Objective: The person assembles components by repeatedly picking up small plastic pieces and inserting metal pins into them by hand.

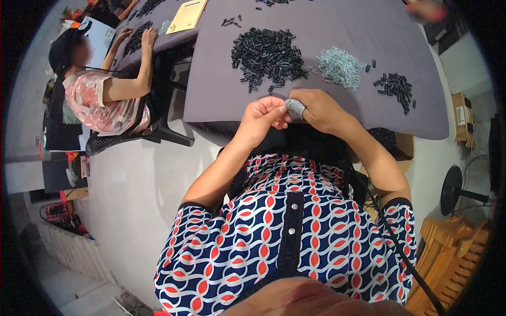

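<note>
At the table's near edge, my left hand and my right hand meet, fingertips pressed together. A grey wrap covers my right thumb. Both hands are closed in a pinch, and whatever sits between the fingertips is too small or hidden to make out. Just beyond them lies a large heap of short black tube-like pieces. To its right is a pile of small silvery-clear pieces. Farther right, a smaller group of black pieces is spread near the cloth's edge.
A grey cloth covers the table. At the left, a co-worker on a black chair handles similar black pieces. A yellow booklet lies at the far left. A black fan and wooden furniture stand at right.
</note>
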A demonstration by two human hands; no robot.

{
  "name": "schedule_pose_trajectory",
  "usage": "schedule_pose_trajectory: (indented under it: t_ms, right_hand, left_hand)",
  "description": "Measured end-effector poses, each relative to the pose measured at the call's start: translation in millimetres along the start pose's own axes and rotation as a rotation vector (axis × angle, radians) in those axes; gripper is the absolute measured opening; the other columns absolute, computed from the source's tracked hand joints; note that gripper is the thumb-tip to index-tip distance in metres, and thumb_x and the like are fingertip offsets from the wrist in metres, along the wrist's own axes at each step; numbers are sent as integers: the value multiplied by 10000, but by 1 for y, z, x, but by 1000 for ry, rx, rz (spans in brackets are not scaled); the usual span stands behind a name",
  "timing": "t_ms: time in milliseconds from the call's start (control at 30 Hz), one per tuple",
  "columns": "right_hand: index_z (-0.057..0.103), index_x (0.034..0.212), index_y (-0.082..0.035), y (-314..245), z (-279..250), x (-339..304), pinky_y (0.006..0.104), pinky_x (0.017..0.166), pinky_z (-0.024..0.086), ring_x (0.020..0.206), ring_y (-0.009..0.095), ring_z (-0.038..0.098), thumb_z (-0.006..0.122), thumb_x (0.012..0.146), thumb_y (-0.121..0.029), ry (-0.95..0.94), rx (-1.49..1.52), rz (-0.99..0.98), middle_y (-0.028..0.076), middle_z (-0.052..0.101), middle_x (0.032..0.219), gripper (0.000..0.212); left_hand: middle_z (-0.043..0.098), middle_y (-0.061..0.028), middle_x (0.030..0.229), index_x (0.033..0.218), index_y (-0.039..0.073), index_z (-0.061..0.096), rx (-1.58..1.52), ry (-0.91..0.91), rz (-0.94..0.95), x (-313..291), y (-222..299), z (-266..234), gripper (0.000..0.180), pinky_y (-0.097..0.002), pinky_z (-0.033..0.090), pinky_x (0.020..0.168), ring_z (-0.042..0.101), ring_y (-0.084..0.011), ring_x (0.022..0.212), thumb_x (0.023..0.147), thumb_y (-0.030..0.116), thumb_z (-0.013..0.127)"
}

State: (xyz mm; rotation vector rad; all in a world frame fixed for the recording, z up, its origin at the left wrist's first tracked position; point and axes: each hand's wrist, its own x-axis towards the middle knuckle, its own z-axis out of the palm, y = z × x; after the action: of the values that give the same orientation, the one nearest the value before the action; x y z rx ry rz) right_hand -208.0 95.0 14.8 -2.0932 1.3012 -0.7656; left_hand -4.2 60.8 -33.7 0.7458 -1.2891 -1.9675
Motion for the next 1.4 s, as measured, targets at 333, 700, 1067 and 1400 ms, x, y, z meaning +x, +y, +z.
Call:
schedule_pose_trajectory:
  t_ms: [333,700,1067,1400]
  right_hand:
    - [605,934,-40,-8,-6,-4,418,699,475,828,373,602,590,864,-74,-27,-81,-112,149,599,857,80]
    - [585,1120,-67,-20,-5,-6,424,734,505,917,321,618,785,725,-249,135,-366,-91,109,582,1010,478]
    - [561,841,-72,-8,14,1,423,665,513,812,305,613,718,667,-114,172,-499,-170,94,578,836,238]
    - [560,794,-69,-2,29,-18,427,628,501,725,304,627,707,717,-179,12,-573,-136,101,596,766,199]
  left_hand:
    - [706,-96,833,1041,3,647,-337,-170,-242,-3,7,-6,138,-245,549,597,666,-138,659,980,103,575]
    - [726,-138,994,1024,15,667,-325,83,-120,-3,7,10,120,-260,569,678,713,-169,875,954,101,621]
    - [709,-47,916,1029,9,693,-223,52,-163,-4,0,8,156,-274,567,735,680,-133,810,952,128,629]
    - [717,-45,895,1038,4,715,-111,9,-196,-16,-14,16,194,-249,528,725,665,-119,784,956,143,605]
